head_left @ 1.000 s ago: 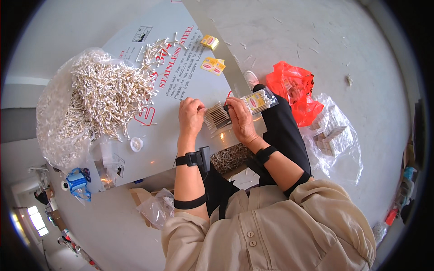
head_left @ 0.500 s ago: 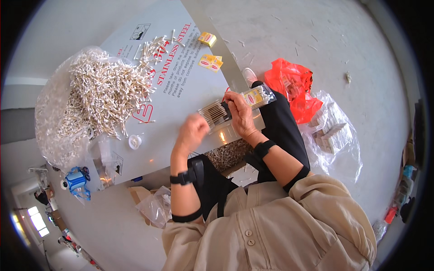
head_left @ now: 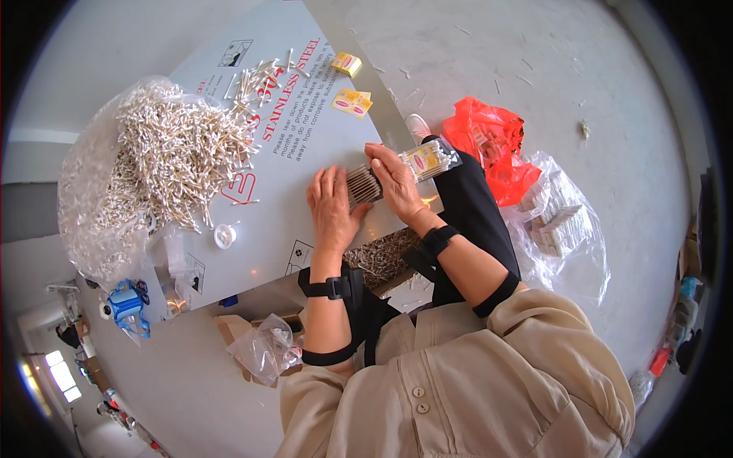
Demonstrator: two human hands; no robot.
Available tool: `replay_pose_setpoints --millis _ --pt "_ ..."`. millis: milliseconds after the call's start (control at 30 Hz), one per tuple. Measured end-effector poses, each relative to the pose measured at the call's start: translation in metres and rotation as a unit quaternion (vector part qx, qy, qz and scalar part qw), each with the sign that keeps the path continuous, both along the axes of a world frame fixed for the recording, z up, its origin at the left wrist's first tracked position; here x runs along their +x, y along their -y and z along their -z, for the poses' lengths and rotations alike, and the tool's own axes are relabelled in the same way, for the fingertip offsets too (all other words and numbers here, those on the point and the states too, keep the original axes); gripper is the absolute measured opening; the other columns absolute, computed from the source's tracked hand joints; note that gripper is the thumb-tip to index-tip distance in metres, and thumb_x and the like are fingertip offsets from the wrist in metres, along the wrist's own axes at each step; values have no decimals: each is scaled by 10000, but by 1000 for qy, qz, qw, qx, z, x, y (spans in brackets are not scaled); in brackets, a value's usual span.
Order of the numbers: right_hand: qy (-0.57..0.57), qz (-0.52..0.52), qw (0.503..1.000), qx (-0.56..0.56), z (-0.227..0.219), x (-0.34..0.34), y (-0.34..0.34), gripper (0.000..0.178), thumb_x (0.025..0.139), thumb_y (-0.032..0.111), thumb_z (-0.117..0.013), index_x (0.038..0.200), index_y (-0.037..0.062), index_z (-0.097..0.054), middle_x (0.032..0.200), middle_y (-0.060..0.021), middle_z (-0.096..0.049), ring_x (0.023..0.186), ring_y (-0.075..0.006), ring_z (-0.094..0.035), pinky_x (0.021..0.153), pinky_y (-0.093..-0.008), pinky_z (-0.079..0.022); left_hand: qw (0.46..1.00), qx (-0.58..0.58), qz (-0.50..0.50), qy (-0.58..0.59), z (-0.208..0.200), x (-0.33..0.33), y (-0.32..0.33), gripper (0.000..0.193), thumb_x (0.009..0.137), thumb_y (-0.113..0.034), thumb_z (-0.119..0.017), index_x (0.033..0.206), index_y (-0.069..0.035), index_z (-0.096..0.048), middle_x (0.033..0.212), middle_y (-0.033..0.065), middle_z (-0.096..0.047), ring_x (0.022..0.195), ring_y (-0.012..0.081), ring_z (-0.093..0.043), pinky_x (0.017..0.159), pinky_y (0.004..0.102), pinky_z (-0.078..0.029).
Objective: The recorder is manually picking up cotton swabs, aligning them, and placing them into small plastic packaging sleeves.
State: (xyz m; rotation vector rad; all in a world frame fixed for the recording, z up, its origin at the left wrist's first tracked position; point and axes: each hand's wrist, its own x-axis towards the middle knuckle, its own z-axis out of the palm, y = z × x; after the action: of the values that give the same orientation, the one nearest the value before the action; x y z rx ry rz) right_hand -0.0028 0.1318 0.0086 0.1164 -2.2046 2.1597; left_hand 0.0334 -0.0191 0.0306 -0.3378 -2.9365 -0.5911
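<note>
A flat row of cotton swabs (head_left: 363, 187) lies side by side near the table's right edge, between my two hands. My left hand (head_left: 330, 208) is at the row's left end, fingers stretched out and the thumb apart along its near side. At the right end, my right hand (head_left: 396, 185) has its fingers close together and bent over the swabs; its palm side is hidden. Just past that hand, a clear packet of swabs with a yellow label (head_left: 424, 160) reaches over the table edge above my leg.
A large clear bag spills a heap of cotton swabs (head_left: 179, 149) on the left. Yellow cards (head_left: 352, 102), a yellow box (head_left: 346, 64) and a small round white container (head_left: 224, 236) share the steel table (head_left: 263, 221). Red (head_left: 489, 145) and clear bags (head_left: 561, 229) lie right.
My left hand has gone from a blurred, curled shape to stretched fingers against the row's left end. My right hand has loosened from a tighter pinch and lies lower over the row.
</note>
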Motion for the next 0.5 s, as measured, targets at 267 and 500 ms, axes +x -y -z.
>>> replay_pose_setpoints --millis 267,500 --pt "-34 15 999 -6 -1 -2 13 326 1005 178 -476 1251 -27 -537 1324 -182 -546 1258 -304 -498 1048 -347 -381 884 441 -141 -62 28 -3 -13 658 960 -342 -546 1467 -16 -282 1521 205 -246 1412 333 -250 1149 445 -220" --pt "-20 15 999 -21 3 9 18 343 1012 200 -468 1259 -30 -531 1342 -182 -534 1278 -305 -479 1067 -350 -359 816 551 -167 -49 27 -13 -36 569 1014 -321 -428 1447 32 -320 1485 219 -339 1402 279 -299 1155 395 -211"
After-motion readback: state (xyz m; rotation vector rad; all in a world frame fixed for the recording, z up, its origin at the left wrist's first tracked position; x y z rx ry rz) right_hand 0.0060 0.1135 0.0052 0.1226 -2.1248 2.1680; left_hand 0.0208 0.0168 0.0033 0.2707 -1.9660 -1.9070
